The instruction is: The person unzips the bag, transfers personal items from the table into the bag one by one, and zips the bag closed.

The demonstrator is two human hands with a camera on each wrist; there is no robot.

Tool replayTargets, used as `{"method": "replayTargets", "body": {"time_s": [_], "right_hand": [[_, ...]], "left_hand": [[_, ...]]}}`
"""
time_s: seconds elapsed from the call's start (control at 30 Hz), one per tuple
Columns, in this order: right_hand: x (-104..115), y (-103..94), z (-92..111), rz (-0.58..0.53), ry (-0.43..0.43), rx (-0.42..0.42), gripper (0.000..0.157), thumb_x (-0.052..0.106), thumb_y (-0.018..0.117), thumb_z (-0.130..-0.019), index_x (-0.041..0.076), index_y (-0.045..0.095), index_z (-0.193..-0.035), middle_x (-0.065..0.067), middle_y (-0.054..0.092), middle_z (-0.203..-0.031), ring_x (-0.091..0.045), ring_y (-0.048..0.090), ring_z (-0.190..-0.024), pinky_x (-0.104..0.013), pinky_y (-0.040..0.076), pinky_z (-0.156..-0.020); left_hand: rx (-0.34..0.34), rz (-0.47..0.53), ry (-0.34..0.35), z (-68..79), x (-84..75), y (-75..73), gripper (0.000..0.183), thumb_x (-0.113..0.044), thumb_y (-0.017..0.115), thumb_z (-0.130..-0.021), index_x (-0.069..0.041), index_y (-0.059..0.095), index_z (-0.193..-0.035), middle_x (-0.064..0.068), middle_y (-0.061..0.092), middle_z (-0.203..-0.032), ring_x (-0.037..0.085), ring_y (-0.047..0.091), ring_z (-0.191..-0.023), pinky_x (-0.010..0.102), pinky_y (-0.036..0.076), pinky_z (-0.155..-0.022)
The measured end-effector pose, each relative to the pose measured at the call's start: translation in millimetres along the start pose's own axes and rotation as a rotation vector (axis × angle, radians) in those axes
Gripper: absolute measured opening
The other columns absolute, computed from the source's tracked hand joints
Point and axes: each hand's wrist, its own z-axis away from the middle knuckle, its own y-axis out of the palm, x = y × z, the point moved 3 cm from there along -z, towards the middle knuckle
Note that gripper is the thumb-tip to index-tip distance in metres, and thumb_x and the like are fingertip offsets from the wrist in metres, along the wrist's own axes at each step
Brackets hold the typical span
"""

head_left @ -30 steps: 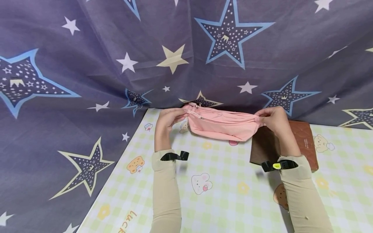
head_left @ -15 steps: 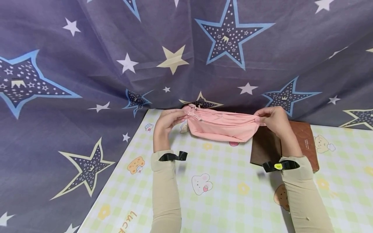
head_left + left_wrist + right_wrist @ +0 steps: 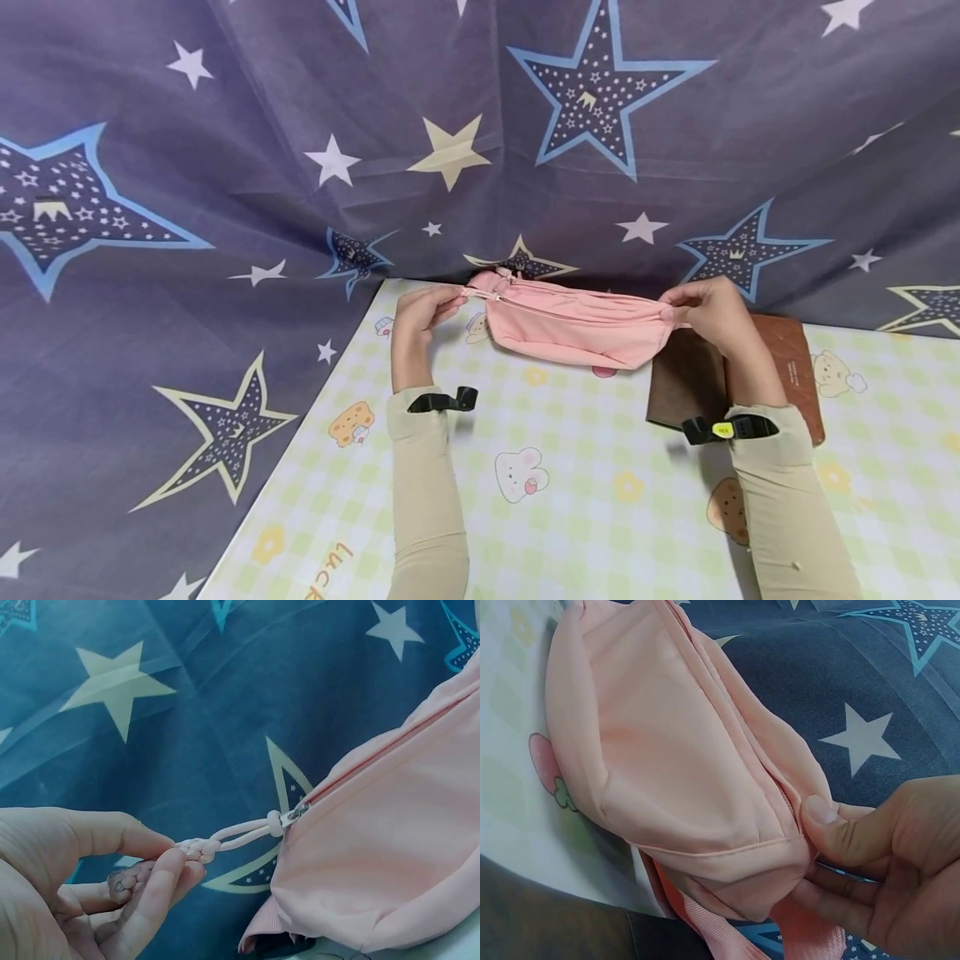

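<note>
1. The left hand [image 3: 423, 312] has shifted leftward over the last half second, and the slider [image 3: 294, 815] of the front zipper has travelled with it — it now sits at the left end of the pink waist bag [image 3: 577, 333].
2. The left hand pinches the braided cord pull [image 3: 199, 847] between thumb and fingers; the cord's loop stretches straight to the slider.
3. The right hand [image 3: 712, 312] stays at the opposite end, gripping the bag's corner beside the zipper, above the webbing strap [image 3: 814, 930].
4. The bag spans the two hands along the table's [image 3: 585, 533] far edge, right of its far left corner; whether its base rests there, I cannot tell.
5. The brown quilted cover [image 3: 783, 358] lies by that same edge, partly beneath the right forearm.
6. My reading: this zipper stroke is at or near its end — though whether every tooth is meshed is too small to tell.
</note>
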Motion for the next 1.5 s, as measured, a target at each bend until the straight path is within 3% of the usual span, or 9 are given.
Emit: {"method": "replayTargets", "body": {"time_s": [0.1, 0.23, 0.47, 0.63, 0.8, 0.9, 1.13, 1.3, 1.5], "right_hand": [[0.6, 0.2, 0.7, 0.018, -0.013, 0.010, 0.013, -0.006, 0.068, -0.081, -0.011, 0.068, -0.092, -0.017, 0.067, -0.078, -0.007, 0.060, -0.058, -0.018, 0.054, -0.050], [0.7, -0.1, 0.2, 0.025, -0.020, 0.022, 0.014, -0.004, 0.068, -0.081, -0.012, 0.068, -0.093, -0.023, 0.067, -0.081, -0.007, 0.060, -0.058, -0.017, 0.053, -0.050], [2.0, -0.4, 0.7, 0.022, -0.013, 0.039, 0.015, -0.004, 0.067, -0.082, -0.013, 0.067, -0.095, -0.028, 0.066, -0.086, -0.006, 0.061, -0.058, -0.017, 0.053, -0.051], [2.6, 0.5, 0.9, 0.034, -0.025, 0.033, 0.015, -0.003, 0.068, -0.082, -0.012, 0.067, -0.094, -0.026, 0.066, -0.085, -0.005, 0.059, -0.058, -0.016, 0.052, -0.051], [3.5, 2.5, 0.8, 0.055, -0.028, -0.014, 0.012, -0.006, 0.068, -0.080, -0.010, 0.068, -0.091, -0.024, 0.067, -0.082, -0.004, 0.059, -0.059, -0.015, 0.053, -0.052], [2.0, 5.3, -1.4, 0.043, -0.018, -0.073, 0.010, -0.007, 0.067, -0.081, -0.008, 0.069, -0.090, -0.021, 0.067, -0.081, -0.002, 0.060, -0.058, -0.016, 0.055, -0.052], [-5.1, 8.2, -5.8, -0.008, -0.026, -0.218, 0.008, -0.007, 0.068, -0.080, -0.006, 0.070, -0.088, -0.015, 0.068, -0.079, -0.002, 0.062, -0.056, -0.018, 0.055, -0.051], [-4.2, -1.4, -4.7, 0.099, -0.065, -0.100, 0.007, -0.004, 0.071, -0.079, -0.003, 0.071, -0.086, -0.016, 0.069, -0.080, -0.001, 0.057, -0.060, -0.015, 0.051, -0.051], [-4.4, -11.3, -1.5, 0.181, -0.069, 0.104, 0.009, -0.002, 0.073, -0.077, -0.005, 0.071, -0.086, -0.017, 0.069, -0.083, 0.000, 0.054, -0.066, -0.013, 0.048, -0.053]], "left_hand": [[0.015, -0.081, -0.034, -1.2, 0.8, -1.7, 0.017, 0.000, 0.069, -0.079, 0.003, 0.071, -0.096, 0.003, 0.071, -0.069, 0.011, 0.070, -0.067, 0.027, 0.058, -0.075], [0.120, -0.262, -0.081, -1.3, 2.8, -1.0, 0.024, -0.006, 0.066, -0.083, 0.002, 0.067, -0.105, 0.000, 0.072, -0.076, 0.009, 0.070, -0.074, 0.035, 0.054, -0.088], [0.356, -0.453, -0.022, 1.3, 5.2, 4.5, 0.032, -0.017, 0.070, -0.085, -0.003, 0.067, -0.113, 0.000, 0.071, -0.093, 0.014, 0.067, -0.087, 0.043, 0.049, -0.097], [0.363, -0.512, 0.011, 1.8, 5.7, 13.4, 0.028, -0.022, 0.073, -0.082, -0.007, 0.071, -0.105, 0.000, 0.072, -0.088, 0.014, 0.067, -0.081, 0.039, 0.055, -0.088], [0.303, -0.347, -0.001, 1.0, 4.0, 22.0, 0.023, -0.016, 0.069, -0.086, 0.001, 0.070, -0.101, 0.003, 0.072, -0.079, 0.006, 0.065, -0.063, 0.021, 0.057, -0.063], [0.298, -0.230, 0.034, 1.8, 0.1, 25.7, 0.021, -0.011, 0.066, -0.087, 0.004, 0.069, -0.102, 0.002, 0.072, -0.075, 0.006, 0.066, -0.063, 0.019, 0.057, -0.061], [0.489, -0.211, 0.098, 10.6, -8.3, 23.3, 0.013, -0.002, 0.060, -0.088, -0.005, 0.073, -0.086, 0.004, 0.070, -0.071, 0.009, 0.064, -0.060, 0.022, 0.058, -0.062], [0.663, -0.389, 0.077, 20.9, -9.9, 14.2, 0.014, 0.002, 0.060, -0.087, -0.002, 0.073, -0.087, 0.005, 0.071, -0.072, 0.012, 0.065, -0.062, 0.027, 0.059, -0.063], [0.638, -0.495, 0.027, 18.4, -4.3, 5.3, 0.017, -0.005, 0.065, -0.086, 0.006, 0.070, -0.098, 0.004, 0.073, -0.075, 0.012, 0.069, -0.068, 0.027, 0.059, -0.065]]}}
